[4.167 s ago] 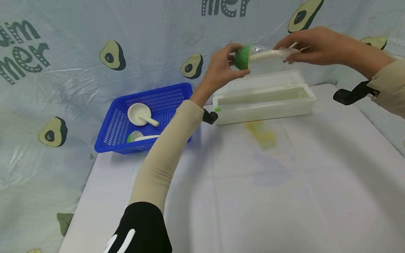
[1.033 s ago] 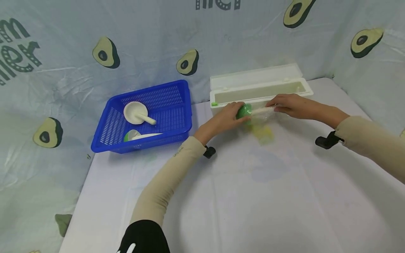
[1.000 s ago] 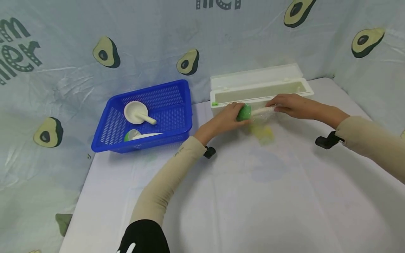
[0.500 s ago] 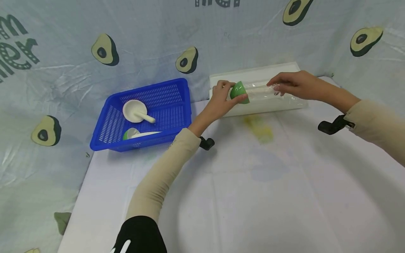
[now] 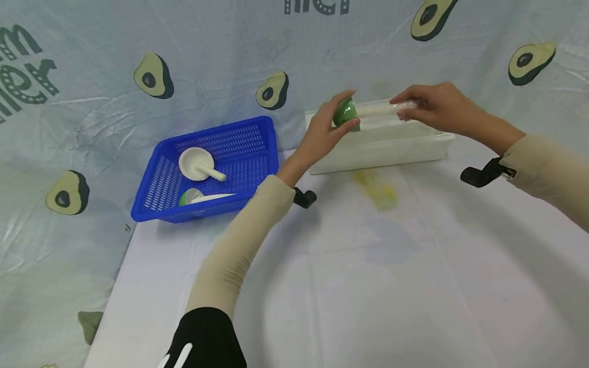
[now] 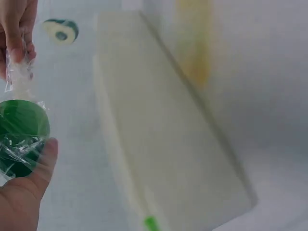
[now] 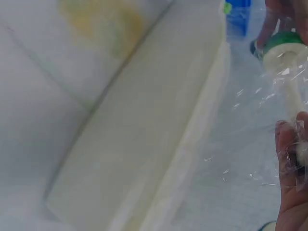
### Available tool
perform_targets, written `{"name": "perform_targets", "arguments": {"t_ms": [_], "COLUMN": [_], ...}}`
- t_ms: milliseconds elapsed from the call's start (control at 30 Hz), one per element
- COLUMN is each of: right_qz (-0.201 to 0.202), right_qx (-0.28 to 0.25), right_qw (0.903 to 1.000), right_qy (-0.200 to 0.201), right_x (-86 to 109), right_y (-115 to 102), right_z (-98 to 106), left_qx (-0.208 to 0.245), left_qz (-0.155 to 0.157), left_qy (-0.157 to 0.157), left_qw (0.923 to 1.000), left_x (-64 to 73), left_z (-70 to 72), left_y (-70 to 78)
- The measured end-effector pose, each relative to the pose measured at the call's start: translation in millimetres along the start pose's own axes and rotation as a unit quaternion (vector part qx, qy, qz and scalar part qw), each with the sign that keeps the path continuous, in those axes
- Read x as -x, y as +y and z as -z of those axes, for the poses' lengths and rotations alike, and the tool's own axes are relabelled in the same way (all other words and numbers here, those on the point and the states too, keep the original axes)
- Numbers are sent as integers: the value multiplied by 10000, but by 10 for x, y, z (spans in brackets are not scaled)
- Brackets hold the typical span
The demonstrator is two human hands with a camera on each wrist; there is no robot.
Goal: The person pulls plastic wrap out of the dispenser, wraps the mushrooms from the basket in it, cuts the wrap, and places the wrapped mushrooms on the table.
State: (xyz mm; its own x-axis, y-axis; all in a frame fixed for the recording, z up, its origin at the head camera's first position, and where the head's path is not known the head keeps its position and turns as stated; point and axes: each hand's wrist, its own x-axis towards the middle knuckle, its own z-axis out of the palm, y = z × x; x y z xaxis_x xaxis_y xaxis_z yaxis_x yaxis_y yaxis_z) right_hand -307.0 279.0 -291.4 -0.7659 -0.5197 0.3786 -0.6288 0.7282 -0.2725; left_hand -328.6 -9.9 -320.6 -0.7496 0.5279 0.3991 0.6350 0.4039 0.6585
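Both hands hold up a ladle with a green bowl (image 5: 346, 113) and a white handle (image 7: 291, 94), over the rear part of a long white lidded box (image 5: 382, 153). Clear plastic film (image 7: 245, 139) wraps the ladle and spreads loosely beside it in the right wrist view. My left hand (image 5: 319, 125) pinches the bowl end between thumb and fingers. At the handle's far end, my right hand (image 5: 437, 108) grips the handle and gathered film. The box's green tab (image 6: 150, 223) shows in the left wrist view.
To the left stands a blue basket (image 5: 255, 194) holding a white ladle (image 5: 195, 163) and another ladle with a green bowl (image 5: 186, 197). A wall sheet printed with avocados (image 5: 154, 75) rises behind the white tabletop (image 5: 382, 306).
Held above the box at first, the ladle was down in front of it one second ago. Both hands have since lifted it up and back over the box, film with it.
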Motion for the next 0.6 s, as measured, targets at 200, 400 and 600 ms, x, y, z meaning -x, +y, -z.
{"name": "perform_targets", "arguments": {"t_ms": [200, 400, 600], "right_qz": [-360, -463, -149], "right_qx": [171, 316, 138], "right_qw": [9991, 9983, 9986], "right_qy": [169, 188, 494], "right_x": [-274, -533, -698], "right_y": [12, 1, -49], "right_z": [256, 508, 805], "left_qx": [-653, -847, -767], "left_qz": [-262, -426, -758], "left_qy": [-11, 113, 391], "left_qw": [9975, 9954, 9934], "left_x": [-477, -763, -839], "left_z": [275, 521, 731], "left_y": [58, 178, 375]}}
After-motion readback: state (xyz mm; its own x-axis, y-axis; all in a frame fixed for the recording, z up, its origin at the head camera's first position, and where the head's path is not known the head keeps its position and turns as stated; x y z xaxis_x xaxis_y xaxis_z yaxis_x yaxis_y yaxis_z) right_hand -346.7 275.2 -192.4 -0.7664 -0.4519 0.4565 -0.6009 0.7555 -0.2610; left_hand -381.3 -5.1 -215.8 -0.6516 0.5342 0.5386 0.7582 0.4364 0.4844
